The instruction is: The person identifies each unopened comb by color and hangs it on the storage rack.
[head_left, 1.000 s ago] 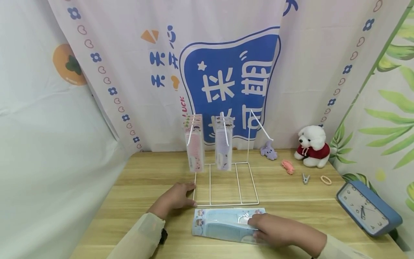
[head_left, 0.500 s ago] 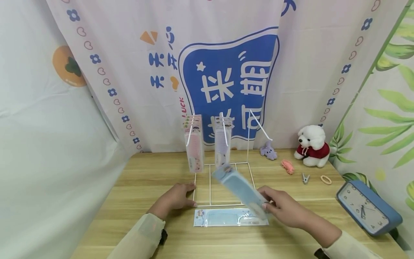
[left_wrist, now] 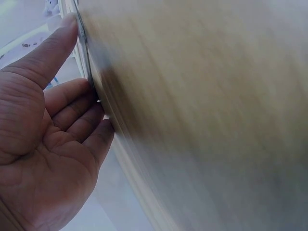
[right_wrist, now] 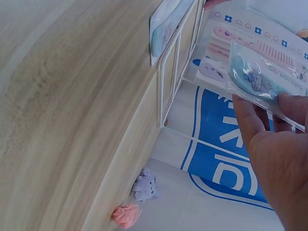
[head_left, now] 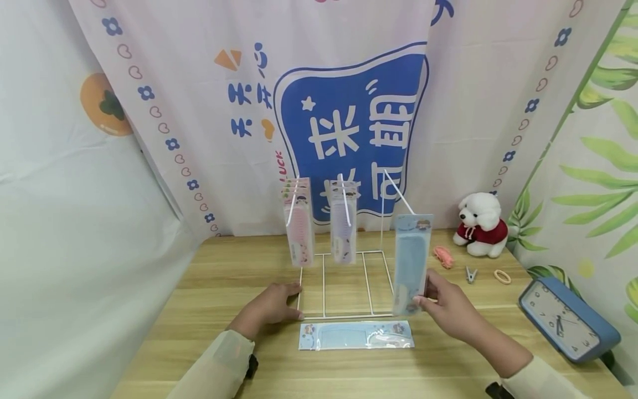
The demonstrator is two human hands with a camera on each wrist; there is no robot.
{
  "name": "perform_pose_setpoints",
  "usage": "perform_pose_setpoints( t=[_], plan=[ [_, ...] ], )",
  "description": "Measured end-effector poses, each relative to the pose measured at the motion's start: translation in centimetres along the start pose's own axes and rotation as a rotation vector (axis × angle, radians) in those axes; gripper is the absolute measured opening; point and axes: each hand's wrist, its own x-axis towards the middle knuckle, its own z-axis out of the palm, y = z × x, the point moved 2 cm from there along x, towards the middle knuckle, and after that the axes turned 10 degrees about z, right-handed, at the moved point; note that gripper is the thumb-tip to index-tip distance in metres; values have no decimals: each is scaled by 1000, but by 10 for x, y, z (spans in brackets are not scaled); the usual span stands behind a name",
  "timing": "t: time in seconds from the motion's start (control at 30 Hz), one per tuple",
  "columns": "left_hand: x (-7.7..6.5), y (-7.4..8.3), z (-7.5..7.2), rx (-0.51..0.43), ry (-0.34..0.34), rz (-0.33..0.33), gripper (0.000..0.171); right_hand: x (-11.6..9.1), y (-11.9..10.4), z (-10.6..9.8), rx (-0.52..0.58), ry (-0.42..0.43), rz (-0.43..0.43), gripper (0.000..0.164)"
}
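Observation:
My right hand [head_left: 446, 305] pinches the lower end of a blue comb in a clear packet [head_left: 411, 266], thumb in front and fingers behind. The packet stands nearly upright, its top overlapping the tip of the rack's right hook [head_left: 399, 192] in the head view. My left hand [head_left: 271, 302] rests on the table with thumb and fingertips touching the left side of the white wire rack [head_left: 349, 316]. In the left wrist view its fingers [left_wrist: 72, 94] are extended against the wire. Another packaged blue comb [head_left: 344, 336] lies flat in front of the rack.
Pink packaged combs [head_left: 301, 233] hang on the left hook and purple ones [head_left: 344, 230] on the middle hook. To the right are a white plush dog [head_left: 485, 224], a coral claw clip [head_left: 443, 257], a grey clip [head_left: 471, 275], a beige ring [head_left: 502, 277] and a blue clock [head_left: 568, 321].
My right hand has picked up one of the two blue packaged combs, lifted it off the table and turned it upright toward the right hook. My left hand has stayed at the rack.

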Motion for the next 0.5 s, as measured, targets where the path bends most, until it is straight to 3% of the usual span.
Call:
perform_pose_setpoints(
  t=[0.5],
  plan=[
    [0, 0, 0, -3, -3, 18, 80, 3, 11, -1, 88, -7, 59, 49]
  ],
)
